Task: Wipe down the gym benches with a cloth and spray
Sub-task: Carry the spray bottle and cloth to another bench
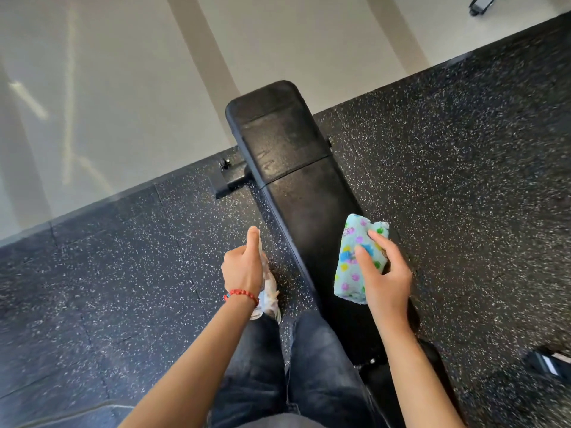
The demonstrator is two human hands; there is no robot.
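Turquoise cloth (349,273) in right hand (389,282) over bench (296,168); left hand (244,267) grips probable bottle (268,293).

Feed is bright and even, no harsh shadows. Pale floor (108,88) carries long streaky glare upper left, slightly blown out. Desk (293,156) pad has a dull sheen; I can read smears on it. Cloth (355,261) and right grip (386,273) are sharp. Bottle (267,291) in left grip (244,267) looks washed out and soft. Speckled mat (479,149) smears toward the right and bottom edges. Frame sits tilted, and the wide angle stretches the forearms at the bottom.
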